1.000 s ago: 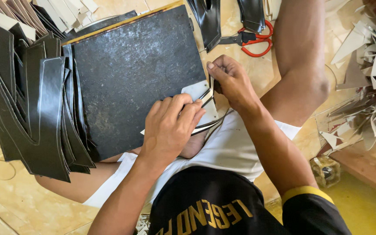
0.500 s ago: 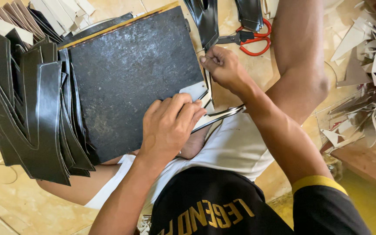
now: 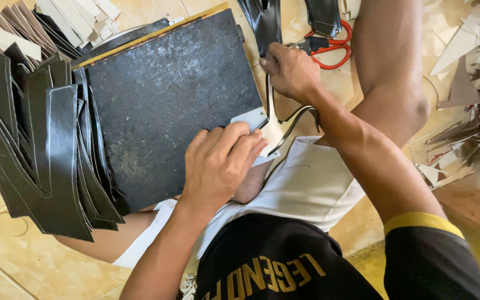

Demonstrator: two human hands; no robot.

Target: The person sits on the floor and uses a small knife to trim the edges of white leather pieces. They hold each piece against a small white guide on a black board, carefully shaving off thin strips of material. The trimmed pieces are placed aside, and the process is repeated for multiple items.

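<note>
- Far left: fanned stack of black cut pieces (image 3: 45,150), glossy leather-like sheet, angular shapes with pale stitched-looking edges, leaning against the board.
- Top left: pale cream strips (image 3: 79,16) and tan ones, flat, overlapping on the tiled floor (image 3: 6,261).
- Centre left: dark cutting board (image 3: 168,105), rectangular, matte, scuffed and speckled, thin yellowish wooden edge along its top; it rests across my lap.
- My left hand (image 3: 218,161) lies flat, fingers pressed together, palm down, pinning a small pale grey-white piece (image 3: 251,119) at the board's right edge; the piece pokes out just beyond my fingertips.
- From that piece a thin black strip (image 3: 290,119) curls off, narrow, glossy, pale-edged, looping over my white shorts (image 3: 306,183).
- My right hand (image 3: 290,69) is closed, pinching the strip's upper end, up and right of the left hand, past the board's corner; can't tell if a blade is inside the grip.
- Above right hand: red-handled scissors (image 3: 329,47) on the floor, beside more black cut shapes.
- Right: my bare knee, then a heap of pale grey offcuts (image 3: 473,83), jagged, thin, card-like.
</note>
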